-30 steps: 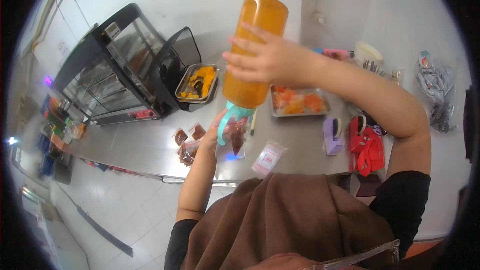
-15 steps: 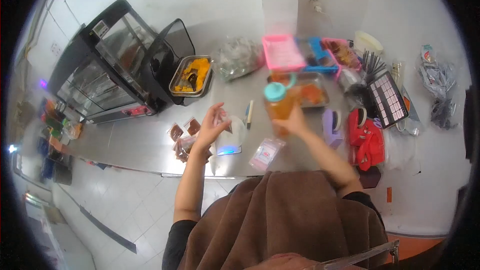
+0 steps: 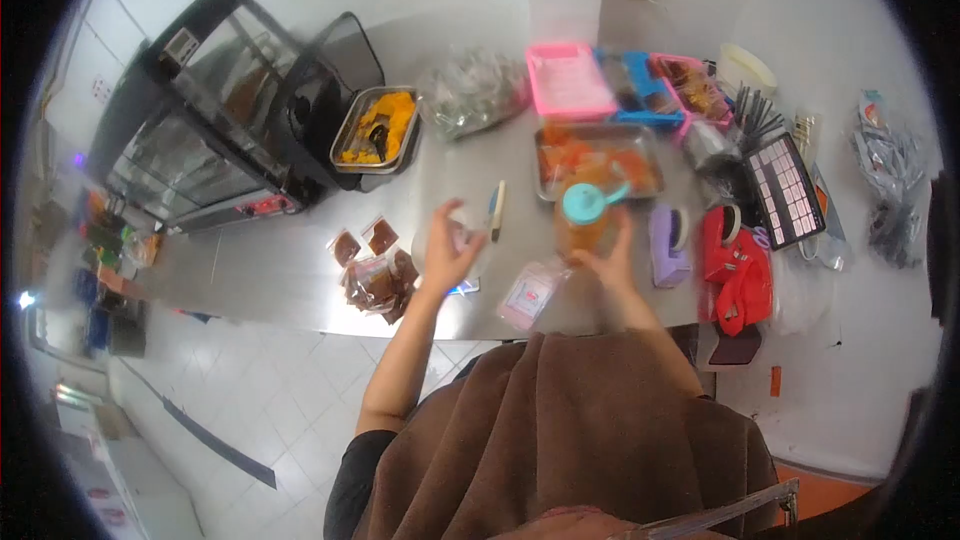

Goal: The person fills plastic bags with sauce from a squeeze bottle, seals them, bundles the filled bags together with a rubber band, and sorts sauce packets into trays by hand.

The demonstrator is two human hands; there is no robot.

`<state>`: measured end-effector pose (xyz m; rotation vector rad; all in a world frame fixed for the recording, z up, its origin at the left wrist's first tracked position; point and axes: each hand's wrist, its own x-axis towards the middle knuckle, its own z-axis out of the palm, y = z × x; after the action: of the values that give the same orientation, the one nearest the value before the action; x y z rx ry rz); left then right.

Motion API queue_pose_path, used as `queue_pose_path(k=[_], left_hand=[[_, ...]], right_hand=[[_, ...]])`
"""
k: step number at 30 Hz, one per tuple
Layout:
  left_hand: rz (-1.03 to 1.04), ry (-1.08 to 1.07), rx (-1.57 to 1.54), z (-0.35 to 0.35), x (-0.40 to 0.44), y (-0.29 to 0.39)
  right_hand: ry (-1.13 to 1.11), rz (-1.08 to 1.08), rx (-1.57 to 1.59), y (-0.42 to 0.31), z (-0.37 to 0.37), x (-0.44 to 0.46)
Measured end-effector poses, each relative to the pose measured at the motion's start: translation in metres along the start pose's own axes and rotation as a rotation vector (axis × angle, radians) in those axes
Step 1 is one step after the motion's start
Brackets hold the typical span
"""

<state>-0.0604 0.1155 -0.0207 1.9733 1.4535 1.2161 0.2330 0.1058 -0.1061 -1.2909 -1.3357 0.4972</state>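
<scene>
My right hand (image 3: pixel 612 258) is wrapped round the lower part of a clear bottle (image 3: pixel 588 237) with a turquoise lid and amber contents. Motion blurs the bottle; whether it touches the table I cannot tell. My left hand (image 3: pixel 448 252) hovers over a white kitchen scale (image 3: pixel 465 287), fingers curved and thumb apart. Something pale shows near its palm, too blurred to name. Small clear bags with brown contents (image 3: pixel 375 285) lie in a pile left of that hand. Between my hands is a clear packet with a pink label (image 3: pixel 530 297). A pale-handled knife-like tool (image 3: pixel 497 212) lies beyond the scale.
A metal tray of orange pieces (image 3: pixel 545 185) sits behind the bottle. Further left are a tray of yellow food (image 3: pixel 345 162) and a glass display warmer (image 3: pixel 215 110). Pink and blue baskets (image 3: pixel 540 105) line the back. Purple (image 3: pixel 668 265) and red tape dispensers (image 3: pixel 715 250) stand right.
My right hand has brought the bottle nearer to me and slightly right, so its lid now faces the camera more. My left hand stays over the scale, shifted slightly right.
</scene>
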Motion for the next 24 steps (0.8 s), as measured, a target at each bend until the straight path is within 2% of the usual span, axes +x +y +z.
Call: queue_pose_path(k=[2,5,8,11,13,17,19,20,24], left_hand=[[-0.001,-0.105,-0.281,0.014,-0.015,0.023],[-0.11,-0.462,-0.573,0.036,-0.04,0.049],[-0.263,-0.669,-0.848,0.042,-0.048,0.065],[-0.348,-0.75,-0.925,0.041,-0.048,0.067],[-0.415,-0.783,-0.942,0.037,-0.048,0.068],[-0.463,-0.681,-1.012,0.043,-0.054,0.06],[-0.466,-0.657,-0.981,0.041,-0.052,0.061],[-0.342,-0.499,-0.78,0.044,-0.054,0.059],[0.092,0.187,-0.069,0.039,-0.051,0.072]], right_hand=[[0.132,-0.023,-0.025,-0.022,-0.003,-0.016],[0.104,-0.357,-0.107,-0.049,-0.011,-0.039],[-0.524,-0.478,0.001,-0.104,-0.006,-0.026],[-0.612,-0.395,0.077,-0.099,-0.004,-0.03],[-0.626,-0.439,0.079,-0.099,-0.006,-0.024],[-0.531,-0.526,-0.093,-0.129,-0.008,-0.018],[-0.59,-0.492,-0.022,-0.111,-0.009,-0.017],[-0.619,-0.476,0.014,-0.104,-0.01,-0.017],[-0.577,-0.148,-0.029,-0.124,-0.024,-0.008]])
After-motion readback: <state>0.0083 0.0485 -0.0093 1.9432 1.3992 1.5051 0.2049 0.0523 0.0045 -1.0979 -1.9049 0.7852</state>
